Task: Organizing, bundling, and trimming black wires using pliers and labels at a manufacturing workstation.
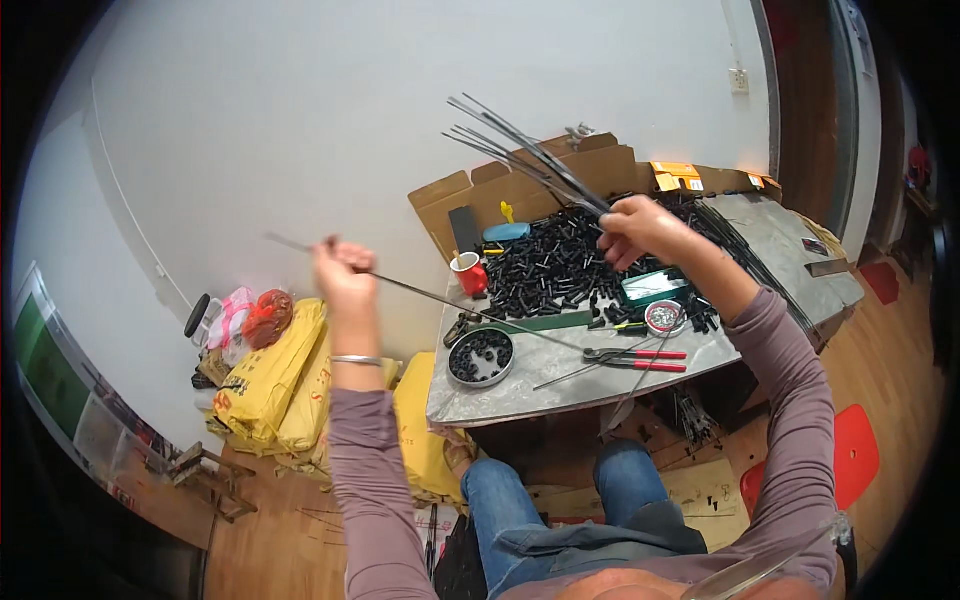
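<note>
Several thin, dark metal rods [572, 180] are fanning from your clenched right hand [640, 227] above the grey counter [540, 362]; your left hand [343, 272] is gripping one long dark rod [430, 296]. Ideally, you're holding both firmly, steering clear of the red-handled pliers [655, 354].

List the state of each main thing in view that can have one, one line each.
Left hand: closed around a thin metal rod
Right hand: gripping a bundle of thin rods
Red-handled pliers: lying on the table, handles slightly apart
Round metal tin: open, holding small black pieces
Red cup: upright, open-topped
Short black parts: loose, heaped
Cardboard: standing behind the heap
</note>
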Demonstrator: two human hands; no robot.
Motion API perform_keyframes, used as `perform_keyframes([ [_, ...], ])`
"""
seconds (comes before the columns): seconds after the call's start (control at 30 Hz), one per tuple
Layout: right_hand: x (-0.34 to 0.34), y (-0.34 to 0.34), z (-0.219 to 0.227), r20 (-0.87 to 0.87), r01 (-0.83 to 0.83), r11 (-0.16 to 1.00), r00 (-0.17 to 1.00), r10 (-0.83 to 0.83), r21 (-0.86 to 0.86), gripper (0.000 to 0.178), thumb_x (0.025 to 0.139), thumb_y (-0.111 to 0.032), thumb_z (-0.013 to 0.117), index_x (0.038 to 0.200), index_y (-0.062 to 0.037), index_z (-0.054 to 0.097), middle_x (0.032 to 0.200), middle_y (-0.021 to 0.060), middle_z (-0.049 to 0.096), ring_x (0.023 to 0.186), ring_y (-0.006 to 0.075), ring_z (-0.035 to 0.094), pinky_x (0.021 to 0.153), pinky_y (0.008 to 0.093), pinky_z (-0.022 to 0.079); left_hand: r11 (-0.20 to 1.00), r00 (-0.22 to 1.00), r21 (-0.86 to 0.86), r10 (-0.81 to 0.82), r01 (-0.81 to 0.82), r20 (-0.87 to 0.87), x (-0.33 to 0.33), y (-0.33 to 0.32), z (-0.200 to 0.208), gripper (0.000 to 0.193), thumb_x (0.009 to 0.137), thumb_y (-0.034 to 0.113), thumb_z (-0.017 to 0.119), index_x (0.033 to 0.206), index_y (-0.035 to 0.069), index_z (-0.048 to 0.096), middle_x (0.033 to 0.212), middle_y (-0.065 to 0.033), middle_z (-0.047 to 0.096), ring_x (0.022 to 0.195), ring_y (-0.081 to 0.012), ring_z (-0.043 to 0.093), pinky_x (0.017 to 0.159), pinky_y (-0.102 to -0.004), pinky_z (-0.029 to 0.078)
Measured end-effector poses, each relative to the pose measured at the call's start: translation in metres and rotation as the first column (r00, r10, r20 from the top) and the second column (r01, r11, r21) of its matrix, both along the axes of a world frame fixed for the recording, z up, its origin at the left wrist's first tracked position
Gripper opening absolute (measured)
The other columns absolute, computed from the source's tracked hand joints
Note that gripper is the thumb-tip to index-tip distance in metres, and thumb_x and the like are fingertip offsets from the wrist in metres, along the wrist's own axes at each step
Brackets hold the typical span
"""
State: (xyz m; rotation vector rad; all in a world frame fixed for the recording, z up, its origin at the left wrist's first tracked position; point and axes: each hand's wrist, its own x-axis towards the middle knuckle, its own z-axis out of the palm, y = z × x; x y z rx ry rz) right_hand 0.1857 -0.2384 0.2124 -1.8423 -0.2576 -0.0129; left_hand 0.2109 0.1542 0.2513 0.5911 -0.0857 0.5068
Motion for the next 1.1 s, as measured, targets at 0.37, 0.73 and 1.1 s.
perform_keyframes([
  [0.37, -0.070, 0.095, -0.039, -0.183, -0.221, 0.942, 0.945, 0.270, 0.251, 0.017, 0.095, -0.019, 0.050, 0.088, -0.0045, 0.049, 0.065, 0.0016, 0.054, 0.041, 0.0078, 0.041, 0.036, 0.0242, 0.037, 0.923, 0.993, 0.375, -0.044, 0.083, -0.112, -0.010, -0.126, -0.059, 0.033, 0.096, 0.042, 0.048, 0.090, 0.010, 0.051, 0.064, 0.0033, 0.041, 0.055, -0.0083, 0.037, 0.047, -0.0233, 0.032],
  [0.73, -0.063, 0.113, -0.076, 0.066, -0.254, 0.913, 0.967, 0.246, 0.318, 0.014, 0.095, -0.018, 0.050, 0.092, -0.0044, 0.048, 0.062, 0.0002, 0.052, 0.040, 0.0070, 0.044, 0.036, 0.0219, 0.035, 0.580, 0.794, 0.582, -0.570, 0.570, -0.210, -0.052, -0.138, -0.090, 0.045, 0.096, 0.044, 0.047, 0.098, 0.001, 0.062, 0.087, -0.0075, 0.065, 0.073, -0.0179, 0.062, 0.069, -0.0312, 0.051],
  [1.1, -0.053, 0.119, -0.129, 0.329, -0.271, 0.948, 0.922, 0.205, 0.167, 0.021, 0.094, -0.021, 0.053, 0.094, -0.0001, 0.058, 0.080, 0.0080, 0.064, 0.074, 0.0177, 0.062, 0.068, 0.0321, 0.051, 0.758, 0.903, 0.530, -0.429, 0.380, -0.033, -0.035, -0.133, -0.064, 0.034, 0.098, 0.036, 0.047, 0.108, 0.005, 0.055, 0.069, 0.0012, 0.046, 0.053, -0.0100, 0.043, 0.044, -0.0244, 0.031],
])
